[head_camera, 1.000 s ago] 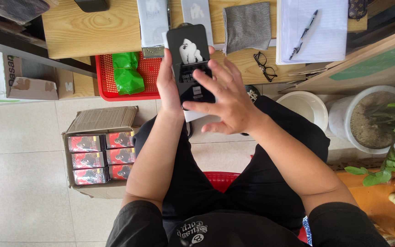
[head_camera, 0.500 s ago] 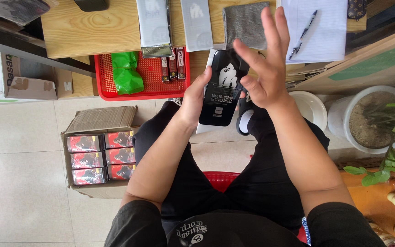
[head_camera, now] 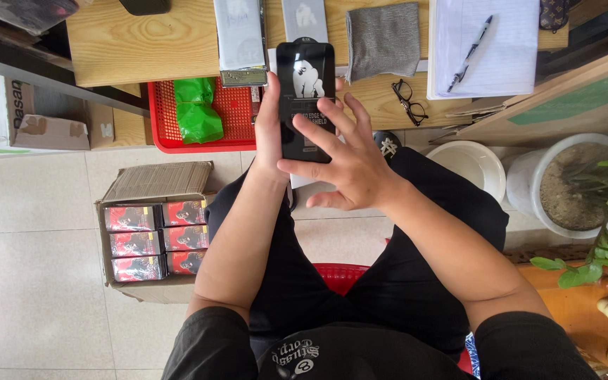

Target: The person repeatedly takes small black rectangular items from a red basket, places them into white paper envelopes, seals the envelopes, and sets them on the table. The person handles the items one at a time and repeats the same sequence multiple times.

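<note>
A flat black packet (head_camera: 305, 77) with a white figure printed on it stands upright in front of me. My left hand (head_camera: 269, 130) grips it along its left edge. My right hand (head_camera: 346, 158) lies across its lower front with the fingers spread on the surface. Both hands hover above my lap, over the gap between the wooden table (head_camera: 149, 46) and my knees. Two similar flat packets, grey-white, lie on the table just behind: one (head_camera: 239, 32) to the left and one (head_camera: 304, 20) directly behind the black packet.
A red basket (head_camera: 237, 116) with a green bag (head_camera: 197, 109) sits under the table edge. An open cardboard box (head_camera: 150, 236) of red-and-black packs stands on the floor at left. A grey cloth (head_camera: 383, 39), glasses (head_camera: 408, 102), notepad with pen (head_camera: 483, 46), white bucket (head_camera: 471, 165) and potted plant (head_camera: 585, 186) lie right.
The black packet moved back up and is upright again. My right hand, lifted open half a second ago, has come back down flat onto the packet's front.
</note>
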